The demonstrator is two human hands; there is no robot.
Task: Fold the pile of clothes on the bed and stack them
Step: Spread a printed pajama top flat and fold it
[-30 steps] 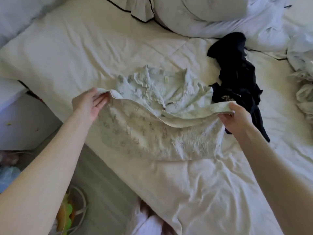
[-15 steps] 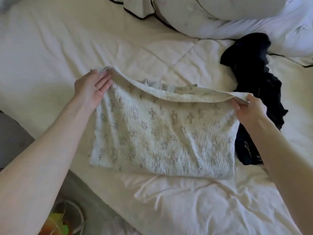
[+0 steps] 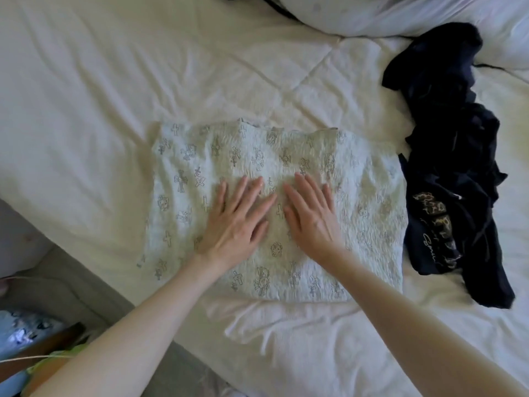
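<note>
A bed fills nearly the whole view, covered in a cream quilted cover that is soft, rumpled, and crossed by faint stitched seams. White pillows with dark piping lie bunched along the far edge.

In the middle of the bed lies a folded pale top, a rough rectangle of crinkled, puckered fabric in a washed-out greenish white, printed all over with small grey crosses (some plain, some ornate). Its far edge shows a second layer peeking out beneath the upper one. Its near edge sits close to the side of the bed.

Just to the right of it, touching or nearly touching its right edge, is a crumpled dark navy garment, unfolded and twisted into a long heap, with a pale printed graphic and a line of script on its lower part.

Both bare forearms reach in from the near edge. The left hand and the right hand lie palm down, side by side on the centre of the pale top, close together but not overlapping. The fingers of each hand are straight and slightly spread, pressing flat on the cloth and gripping nothing.

At lower left, beyond the mattress edge, there is a strip of grey floor and some blurred clutter: something pale blue, something brown, and a yellow-green item too indistinct to identify.
</note>
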